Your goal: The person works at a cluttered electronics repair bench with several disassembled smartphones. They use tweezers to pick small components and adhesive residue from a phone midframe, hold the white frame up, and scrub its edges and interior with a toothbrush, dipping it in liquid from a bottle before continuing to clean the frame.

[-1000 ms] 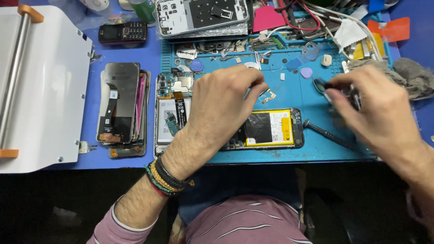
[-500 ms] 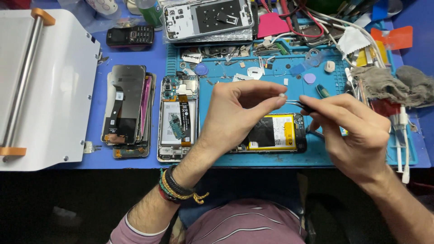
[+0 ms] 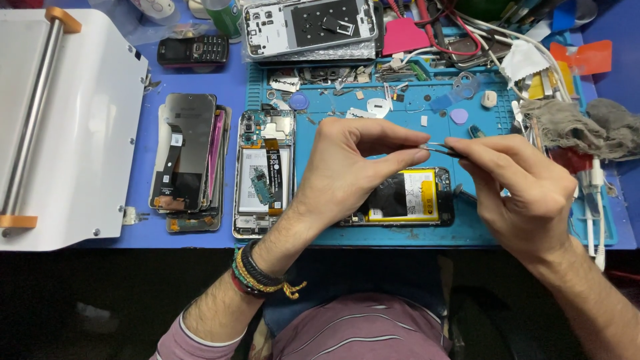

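At the far left sits a white metal machine with a steel roller bar (image 3: 30,113), and beside it a stack of dark phone display panels (image 3: 190,157) lies on the blue bench. Next along, an opened phone with its circuit board and orange flex cable showing (image 3: 263,173) rests at the left edge of the blue silicone work mat (image 3: 400,110). Over the mat, the left hand (image 3: 353,167) has risen since a second ago, when it lay flat and pressed down on the phone below; now its thumb and forefinger are pinched together at the tip of the slim metal tweezers (image 3: 443,148), though whatever tiny part sits between them is too small to make out. Under both hands lies an opened phone with a yellow-and-black battery (image 3: 407,197), uncovered now where the palm hid it earlier. The right hand (image 3: 520,193), which a second ago was off toward the mat's right edge, has come in to the centre and is closed around the tweezers, tips pointing left to meet the left fingers. To my eye the work has shifted from steadying the phone to handling something at the tweezer tips. A grey rag (image 3: 580,127) lies at the right.
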